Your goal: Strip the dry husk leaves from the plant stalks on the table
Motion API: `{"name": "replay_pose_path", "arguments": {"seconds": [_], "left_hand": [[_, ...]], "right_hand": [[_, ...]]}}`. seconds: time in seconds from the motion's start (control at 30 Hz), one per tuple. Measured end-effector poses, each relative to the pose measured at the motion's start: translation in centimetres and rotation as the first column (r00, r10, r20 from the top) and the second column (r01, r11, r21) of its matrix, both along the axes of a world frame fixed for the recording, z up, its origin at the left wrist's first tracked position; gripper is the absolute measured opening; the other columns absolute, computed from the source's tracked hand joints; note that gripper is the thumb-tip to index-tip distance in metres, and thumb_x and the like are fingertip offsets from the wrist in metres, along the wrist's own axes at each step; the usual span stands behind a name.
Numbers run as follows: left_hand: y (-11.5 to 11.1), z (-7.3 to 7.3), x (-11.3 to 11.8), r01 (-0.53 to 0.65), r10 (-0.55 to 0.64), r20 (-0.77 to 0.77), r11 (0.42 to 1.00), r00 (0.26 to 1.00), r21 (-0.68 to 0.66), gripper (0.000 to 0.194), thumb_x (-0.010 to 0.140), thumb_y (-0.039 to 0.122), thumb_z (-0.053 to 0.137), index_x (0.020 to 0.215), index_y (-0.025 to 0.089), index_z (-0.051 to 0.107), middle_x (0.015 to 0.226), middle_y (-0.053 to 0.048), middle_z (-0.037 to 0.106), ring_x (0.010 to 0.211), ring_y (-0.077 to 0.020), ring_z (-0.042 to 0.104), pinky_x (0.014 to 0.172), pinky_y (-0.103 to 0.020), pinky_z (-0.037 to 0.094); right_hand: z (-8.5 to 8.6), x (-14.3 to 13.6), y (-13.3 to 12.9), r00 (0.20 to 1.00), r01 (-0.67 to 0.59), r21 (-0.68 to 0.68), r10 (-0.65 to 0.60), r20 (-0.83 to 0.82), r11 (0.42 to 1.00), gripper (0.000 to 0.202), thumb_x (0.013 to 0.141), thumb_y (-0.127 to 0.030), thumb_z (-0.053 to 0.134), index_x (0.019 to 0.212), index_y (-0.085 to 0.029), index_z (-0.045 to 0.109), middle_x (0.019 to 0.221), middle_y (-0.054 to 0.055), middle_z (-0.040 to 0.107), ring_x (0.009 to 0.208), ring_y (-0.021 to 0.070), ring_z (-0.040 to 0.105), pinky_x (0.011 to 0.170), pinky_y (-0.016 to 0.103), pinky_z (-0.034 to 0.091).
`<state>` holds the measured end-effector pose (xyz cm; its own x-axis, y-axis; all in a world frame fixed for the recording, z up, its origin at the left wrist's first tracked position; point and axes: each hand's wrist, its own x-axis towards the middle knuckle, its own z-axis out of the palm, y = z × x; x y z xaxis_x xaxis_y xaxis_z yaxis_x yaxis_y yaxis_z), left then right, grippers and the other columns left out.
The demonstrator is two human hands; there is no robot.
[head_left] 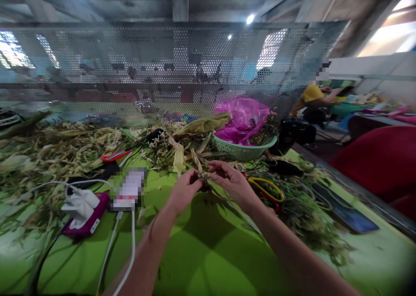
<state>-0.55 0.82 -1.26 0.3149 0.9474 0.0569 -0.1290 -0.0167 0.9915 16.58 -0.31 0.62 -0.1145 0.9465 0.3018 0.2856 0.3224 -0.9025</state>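
Both hands meet over the green table [195, 261]. My left hand [187, 187] is closed, fingers and thumb pinched on the lower part of a dried plant piece [197, 161]. From the other side, my right hand [231, 180] holds the same piece between thumb and fingers, close to the left fingertips. Long pale leaf strips trail from it beneath my right hand. Just behind the hands lies a yellowish husk piece [178, 158], and a larger folded husk [203, 125] rests on the pile of dried leaves.
A green basket [245, 151] holds a pink plastic bag [242, 118]. Yellow-handled scissors [266, 188] and a dark phone [346, 211] lie right. Left are a charging phone [128, 190], a purple power strip [94, 222], cables and a red cutter [117, 155]. A person in yellow sits far right.
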Motion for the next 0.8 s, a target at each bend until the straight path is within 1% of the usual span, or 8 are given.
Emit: {"name": "replay_pose_path", "arguments": {"seconds": [0.07,0.1,0.17,0.27,0.43,0.63,0.7,0.8], "left_hand": [[0.0,-0.2,0.1,-0.005,0.008,-0.06,0.999,0.998,0.051,0.015,0.074,0.027,0.065,0.08,0.016,0.057,0.076,0.001,0.058,0.073,-0.0129,0.053,0.073,-0.028,0.045],[-0.1,-0.3,0.1,-0.005,0.007,-0.065,0.999,0.998,0.039,0.015,0.075,0.028,0.066,0.08,0.017,0.057,0.075,0.001,0.057,0.072,-0.0126,0.053,0.072,-0.027,0.044],[-0.2,-0.2,0.2,0.018,-0.019,-0.021,0.999,1.0,-0.046,0.018,0.077,0.032,0.065,0.083,0.016,0.058,0.076,0.0,0.058,0.07,-0.0125,0.053,0.071,-0.028,0.044],[-0.4,-0.1,0.5,0.09,-0.082,0.063,0.988,0.995,-0.129,0.027,0.077,0.039,0.066,0.088,0.014,0.062,0.081,-0.004,0.064,0.073,-0.0136,0.056,0.075,-0.029,0.045],[-0.5,-0.1,1.0,0.083,-0.074,0.119,0.994,0.99,-0.073,0.032,0.069,0.037,0.074,0.089,0.014,0.067,0.088,-0.006,0.068,0.086,-0.0169,0.059,0.085,-0.03,0.044],[-0.8,-0.1,1.3,0.071,-0.06,0.169,0.996,0.984,-0.057,0.037,0.067,0.038,0.076,0.092,0.014,0.068,0.086,-0.006,0.068,0.087,-0.0178,0.057,0.083,-0.03,0.044],[-1.0,-0.2,1.5,0.081,-0.068,0.171,0.995,0.983,-0.067,0.037,0.068,0.038,0.075,0.095,0.013,0.067,0.085,-0.006,0.067,0.082,-0.0162,0.057,0.08,-0.029,0.044],[-1.0,-0.4,1.6,0.065,-0.055,0.149,0.996,0.987,-0.062,0.034,0.069,0.037,0.074,0.091,0.013,0.066,0.081,-0.004,0.065,0.073,-0.0129,0.053,0.074,-0.026,0.043]], "right_hand": [[-0.2,-0.2,0.1,0.999,-0.013,0.016,0.012,0.045,1.0,0.025,0.078,-0.037,0.066,0.097,-0.02,0.068,0.09,0.004,0.066,0.084,0.0188,0.06,0.079,0.033,0.047],[-0.3,-0.3,0.2,0.999,-0.005,0.012,0.005,0.041,1.0,0.022,0.077,-0.037,0.067,0.09,-0.019,0.068,0.085,0.004,0.066,0.08,0.0184,0.059,0.077,0.033,0.047],[-0.4,-0.4,0.2,0.999,0.027,-0.02,-0.028,-0.028,0.999,0.021,0.075,-0.038,0.068,0.083,-0.018,0.067,0.077,0.002,0.064,0.073,0.0169,0.057,0.072,0.031,0.046],[-0.4,-0.3,0.2,0.986,0.055,-0.069,-0.065,-0.157,0.996,0.023,0.073,-0.038,0.071,0.081,-0.017,0.065,0.074,0.0,0.063,0.07,0.015,0.055,0.069,0.029,0.044],[-0.4,-0.1,0.1,0.973,0.053,-0.104,-0.075,-0.219,0.993,0.025,0.073,-0.04,0.071,0.08,-0.017,0.064,0.074,0.0,0.061,0.07,0.0141,0.053,0.068,0.027,0.042],[-0.4,-0.6,-0.1,0.939,0.019,-0.174,-0.078,-0.335,0.984,0.027,0.068,-0.04,0.075,0.075,-0.017,0.062,0.071,-0.001,0.06,0.068,0.0132,0.05,0.068,0.027,0.041],[-0.4,-0.7,-0.2,0.923,-0.004,-0.2,-0.074,-0.378,0.98,0.026,0.067,-0.038,0.075,0.073,-0.017,0.061,0.07,-0.002,0.058,0.067,0.0124,0.049,0.068,0.027,0.04],[-0.5,-0.7,-0.1,0.915,-0.009,-0.206,-0.075,-0.395,0.978,0.025,0.067,-0.037,0.075,0.074,-0.017,0.062,0.071,-0.002,0.058,0.067,0.012,0.049,0.068,0.026,0.04]]}}
